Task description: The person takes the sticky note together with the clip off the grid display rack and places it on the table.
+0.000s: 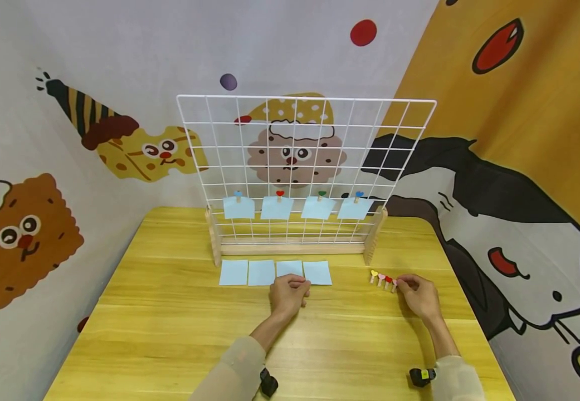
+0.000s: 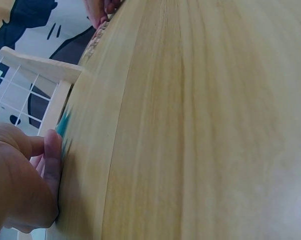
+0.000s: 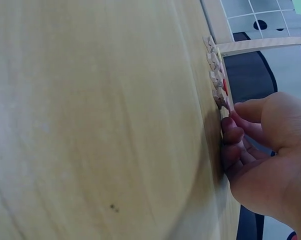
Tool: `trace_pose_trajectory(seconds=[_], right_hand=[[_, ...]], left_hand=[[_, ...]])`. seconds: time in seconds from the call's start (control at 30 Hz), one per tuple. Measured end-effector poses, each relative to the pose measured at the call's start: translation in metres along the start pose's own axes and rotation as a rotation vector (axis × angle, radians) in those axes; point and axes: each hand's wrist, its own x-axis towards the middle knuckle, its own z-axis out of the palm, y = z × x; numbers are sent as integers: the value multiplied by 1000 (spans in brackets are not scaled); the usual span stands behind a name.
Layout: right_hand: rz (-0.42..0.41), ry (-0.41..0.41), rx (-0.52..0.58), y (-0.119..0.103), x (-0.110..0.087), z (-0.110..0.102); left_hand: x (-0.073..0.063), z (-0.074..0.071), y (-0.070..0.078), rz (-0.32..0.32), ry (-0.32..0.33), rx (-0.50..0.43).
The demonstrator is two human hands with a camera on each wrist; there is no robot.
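Note:
Several pale blue paper sheets [image 1: 233, 273] lie in a row on the table. My left hand [image 1: 288, 295] rests over the row's right part, covering the lower part of one sheet [image 1: 290, 267]. Its thumb and forefinger come together beside the rightmost sheet [image 1: 317, 273]; I cannot tell whether they pinch paper. To the right, small wooden clothespins with heart tops stand in a slanting row: yellow [image 1: 374, 275], pink [image 1: 381, 279], red [image 1: 388, 283] and pink [image 1: 395, 285]. My right hand [image 1: 422, 295] pinches that last pink clothespin between thumb and forefinger, also seen in the right wrist view.
Behind the sheets stands a white wire grid [image 1: 295, 147] in a wooden base [image 1: 292, 248]. Blue sheets [image 1: 277, 209] hang across it in a row, each under a heart clothespin [image 1: 359, 196]. A printed curtain [image 1: 134, 33] surrounds the wooden table [image 1: 169, 312].

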Motion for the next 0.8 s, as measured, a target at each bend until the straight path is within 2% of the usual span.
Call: trace_pose_trajectory(seconds=[0.2, 0.4, 0.67, 0.8], right_hand=[[27, 28, 22, 1, -4, 1], [33, 77, 52, 2, -7, 3], [29, 95, 92, 0, -12, 1], [16, 101, 94, -4, -14, -1]], left_hand=[[0, -1, -2, 33, -6, -11], [-2, -2, 1, 11, -13, 3], [-6, -5, 4, 19, -30, -18], [-6, -7, 2, 56, -52, -21]])
